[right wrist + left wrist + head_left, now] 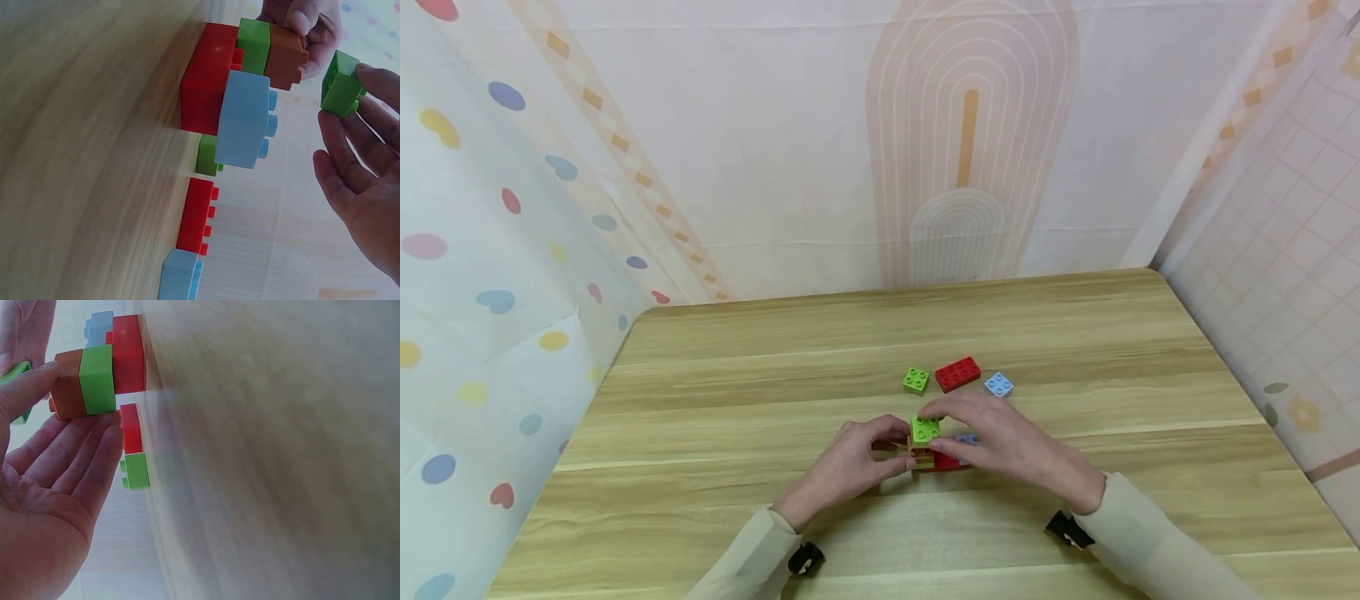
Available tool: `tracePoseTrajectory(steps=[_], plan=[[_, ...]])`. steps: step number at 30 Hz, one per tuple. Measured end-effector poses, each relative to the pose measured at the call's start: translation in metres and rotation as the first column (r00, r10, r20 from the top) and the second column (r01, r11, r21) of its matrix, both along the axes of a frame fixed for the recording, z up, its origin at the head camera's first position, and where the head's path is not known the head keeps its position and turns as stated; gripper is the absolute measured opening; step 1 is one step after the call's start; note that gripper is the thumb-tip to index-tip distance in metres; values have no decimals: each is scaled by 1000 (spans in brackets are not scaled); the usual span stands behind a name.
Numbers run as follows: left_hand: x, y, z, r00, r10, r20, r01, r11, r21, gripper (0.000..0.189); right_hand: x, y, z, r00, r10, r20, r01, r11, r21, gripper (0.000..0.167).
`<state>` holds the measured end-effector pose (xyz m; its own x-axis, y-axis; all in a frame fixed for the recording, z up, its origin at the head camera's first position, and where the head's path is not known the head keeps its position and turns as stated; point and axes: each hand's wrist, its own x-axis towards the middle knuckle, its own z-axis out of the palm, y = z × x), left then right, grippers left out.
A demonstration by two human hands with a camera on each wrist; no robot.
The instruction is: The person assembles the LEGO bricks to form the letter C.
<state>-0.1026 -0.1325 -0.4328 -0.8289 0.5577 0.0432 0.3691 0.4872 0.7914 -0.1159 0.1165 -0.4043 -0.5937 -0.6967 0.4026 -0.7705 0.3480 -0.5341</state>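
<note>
Likely stacking: the right hand (pixel 1011 435) pinches the green brick (pixel 342 92) above the brown brick (pixel 283 57), gripped by the left hand (pixel 848 464); lowering needs alignment, hard to judge overhead.

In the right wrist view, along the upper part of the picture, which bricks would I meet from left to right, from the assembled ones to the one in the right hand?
Red base brick → stacked green brick → orange-brown brick → held green brick.

The bare left hand (pixel 856 461) and right hand (pixel 1006 436) emerge from plain beige sleeves (pixel 1157 533), a small black piece (pixel 1070 530) with a pale mark beside each cuff.
</note>
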Motion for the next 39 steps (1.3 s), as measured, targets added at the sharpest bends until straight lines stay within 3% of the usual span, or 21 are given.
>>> tracePoseTrajectory(steps=[13, 23, 39], plan=[[0, -2, -2, 1000, -8, -16, 8, 1000, -6, 29, -3, -7, -4, 999, 32, -8, -32, 999, 15, 30], [0, -2, 0, 1000, -3, 19, 3, 1000, -21, 32, -1, -7, -5, 1000, 14, 23, -15, 998, 56, 31], [0, -1, -3, 1000, 2, 3, -2, 999, -39, 32, 0, -8, -6, 1000, 12, 12, -13, 997, 79, 27]])
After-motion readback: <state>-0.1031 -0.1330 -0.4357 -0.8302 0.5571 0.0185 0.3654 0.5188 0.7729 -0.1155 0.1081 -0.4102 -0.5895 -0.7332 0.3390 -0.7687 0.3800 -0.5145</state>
